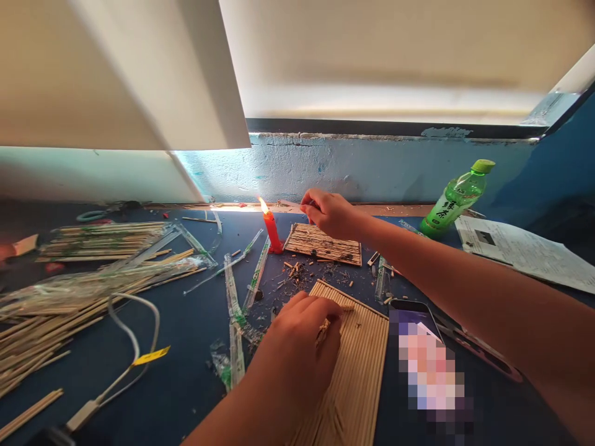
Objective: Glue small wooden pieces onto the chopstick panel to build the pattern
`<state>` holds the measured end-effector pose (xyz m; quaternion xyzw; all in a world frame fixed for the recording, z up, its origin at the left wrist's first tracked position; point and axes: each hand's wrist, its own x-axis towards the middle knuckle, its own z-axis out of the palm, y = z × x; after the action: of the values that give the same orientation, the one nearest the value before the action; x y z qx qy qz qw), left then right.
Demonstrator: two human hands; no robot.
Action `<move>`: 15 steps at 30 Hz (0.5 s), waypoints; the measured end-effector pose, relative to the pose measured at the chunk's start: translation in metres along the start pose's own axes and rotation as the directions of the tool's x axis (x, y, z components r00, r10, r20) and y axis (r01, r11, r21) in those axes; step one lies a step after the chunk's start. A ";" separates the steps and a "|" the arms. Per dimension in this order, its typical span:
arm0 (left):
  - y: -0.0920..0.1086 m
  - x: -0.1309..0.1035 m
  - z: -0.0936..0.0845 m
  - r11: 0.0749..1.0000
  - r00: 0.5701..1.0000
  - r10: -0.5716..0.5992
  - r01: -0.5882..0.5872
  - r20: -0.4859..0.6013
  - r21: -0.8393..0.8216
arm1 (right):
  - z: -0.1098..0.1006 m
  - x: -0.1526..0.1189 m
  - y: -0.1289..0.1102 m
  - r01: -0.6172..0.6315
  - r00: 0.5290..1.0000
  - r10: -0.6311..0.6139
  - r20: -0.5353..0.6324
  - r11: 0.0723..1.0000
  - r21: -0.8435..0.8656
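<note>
A lit red candle [271, 230] stands upright on the dark blue table. My right hand [328, 212] is closed in a pinch on a thin, pale, translucent stick [291, 203], whose far end points toward the flame. In front, my left hand [302, 331] is curled over a panel of wooden sticks [360, 365] laid side by side. Short pieces of wooden stick [323, 332] show in its fingers. Behind it, under my right wrist, lies a smaller stick panel [320, 243] with dark marks. Loose stick pieces lie on the big panel's near part.
Burnt bits and stick scraps [297, 275] litter the table by the candle. Wooden sticks [56, 310], clear wrappers [235, 310] and a white cable [155, 322] lie left. A phone [418, 310], scissors [483, 353], green bottle [453, 201] and paper sheet [525, 248] are right.
</note>
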<state>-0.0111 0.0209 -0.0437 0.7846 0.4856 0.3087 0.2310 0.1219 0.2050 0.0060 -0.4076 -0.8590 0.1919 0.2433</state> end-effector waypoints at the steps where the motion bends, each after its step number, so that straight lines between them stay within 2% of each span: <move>1: 0.000 0.000 0.001 1.000 1.000 -0.006 0.006 0.000 -0.007 | 0.003 0.003 -0.003 0.010 1.000 -0.010 0.006 1.000 0.001; 6: 0.002 -0.002 0.000 0.998 0.999 -0.037 0.037 -0.014 -0.050 | 0.011 0.012 -0.011 0.044 0.999 -0.044 0.006 0.999 0.004; 8: 0.004 -0.003 -0.003 0.994 0.997 -0.074 0.072 -0.024 -0.078 | 0.013 0.013 -0.011 0.051 0.999 -0.051 0.006 0.999 -0.002; 10: 0.005 -0.001 -0.005 0.974 0.990 -0.143 0.139 -0.013 -0.178 | 0.014 0.014 -0.010 0.052 0.999 -0.052 0.011 0.999 -0.006; 12: 0.006 0.002 -0.008 0.905 0.970 -0.243 0.237 0.027 -0.353 | 0.015 0.014 -0.009 0.052 0.999 -0.052 0.012 0.999 -0.008; 15: 0.004 0.010 -0.011 0.710 0.920 -0.383 0.353 0.086 -0.609 | 0.015 0.013 -0.009 0.059 0.998 -0.059 0.002 0.998 -0.010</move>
<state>-0.0132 0.0287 -0.0309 0.5466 0.5103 0.4152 0.5181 0.1008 0.2082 0.0016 -0.3830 -0.8719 0.1807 0.2458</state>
